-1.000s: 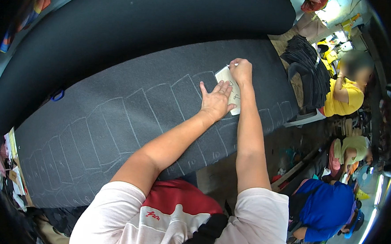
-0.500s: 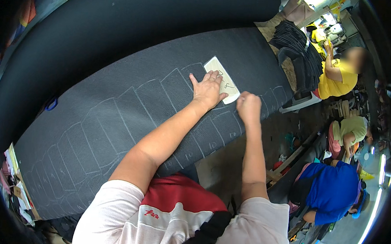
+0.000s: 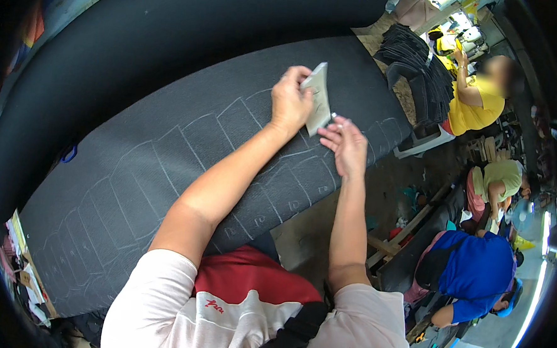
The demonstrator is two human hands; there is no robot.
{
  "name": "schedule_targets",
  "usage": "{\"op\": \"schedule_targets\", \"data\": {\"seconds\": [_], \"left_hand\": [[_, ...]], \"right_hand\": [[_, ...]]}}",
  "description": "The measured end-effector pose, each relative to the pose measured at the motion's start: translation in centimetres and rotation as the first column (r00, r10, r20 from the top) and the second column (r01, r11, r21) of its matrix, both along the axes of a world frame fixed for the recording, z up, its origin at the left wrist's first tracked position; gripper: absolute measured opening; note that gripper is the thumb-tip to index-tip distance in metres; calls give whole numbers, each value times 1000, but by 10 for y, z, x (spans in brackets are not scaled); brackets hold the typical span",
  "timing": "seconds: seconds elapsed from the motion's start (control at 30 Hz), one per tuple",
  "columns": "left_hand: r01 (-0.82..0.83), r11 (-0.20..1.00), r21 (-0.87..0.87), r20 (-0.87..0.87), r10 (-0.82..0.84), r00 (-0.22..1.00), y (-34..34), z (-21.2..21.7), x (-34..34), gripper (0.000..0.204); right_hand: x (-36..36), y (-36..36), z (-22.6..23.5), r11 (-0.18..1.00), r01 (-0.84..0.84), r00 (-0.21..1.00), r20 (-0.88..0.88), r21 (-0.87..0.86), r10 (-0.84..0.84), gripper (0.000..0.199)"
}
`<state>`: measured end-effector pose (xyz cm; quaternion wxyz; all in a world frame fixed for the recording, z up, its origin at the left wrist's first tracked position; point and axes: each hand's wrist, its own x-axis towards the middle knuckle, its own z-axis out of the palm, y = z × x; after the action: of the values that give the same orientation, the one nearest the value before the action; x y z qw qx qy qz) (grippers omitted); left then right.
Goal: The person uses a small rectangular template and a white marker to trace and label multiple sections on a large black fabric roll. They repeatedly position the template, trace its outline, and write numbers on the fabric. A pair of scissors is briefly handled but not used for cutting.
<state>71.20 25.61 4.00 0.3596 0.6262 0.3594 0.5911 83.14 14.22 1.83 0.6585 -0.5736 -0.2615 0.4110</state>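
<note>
Your left grip (image 3: 290, 104) was closed in a pinch at the ten-o'clock edge of a pale flat card (image 3: 320, 108), thumb near you and fingers beyond. Your right grip (image 3: 349, 144) stood partly open, fingers loosely curled, with what looked like a small white marking stick (image 3: 334, 116) between thumb and forefinger. In the head view, the only one you had, the card was toward one o'clock from the middle, tipped up on a slant over the dark fabric (image 3: 229, 152); whether its lower end touched the cloth you could not tell. Rows of pale outlines (image 3: 185, 149) ran from it toward eight o'clock. A large dark roll (image 3: 191, 27) lay along the far side, from nine round to twelve, and a stack of dark cut pieces (image 3: 416, 74) sat toward two, beside a bare strip of the desk (image 3: 370, 41).

The step in hand seemed to be lifting the card off cloth just traced around. The next move, as judged here, called for a firm left pinch, the card set flat with its edge meeting the last line, and the stick kept ready in your right grip.

Half a second earlier the card lay flat under your spread left palm and your right grip was bunched at its near corner; by this moment the card was raised and your right fingers had loosened.
</note>
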Motion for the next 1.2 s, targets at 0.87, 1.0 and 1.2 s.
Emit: {"op": "schedule_targets", "data": {"seconds": [0.87,1.0,1.2], "left_hand": [[338,914,-224,-902,-326,285,-2,-48,45,61],[345,912,-224,-907,-324,269,-3,-42,45,61],[336,901,-273,-895,-366,256,-2,-39,45,61]], "right_hand": [[84,85,-14,995,72,604,797,-63,7,20],[65,123,-12,978,-173,750,627,-118,208,20],[47,160,-15,941,-250,604,722,-229,337,26]]}}
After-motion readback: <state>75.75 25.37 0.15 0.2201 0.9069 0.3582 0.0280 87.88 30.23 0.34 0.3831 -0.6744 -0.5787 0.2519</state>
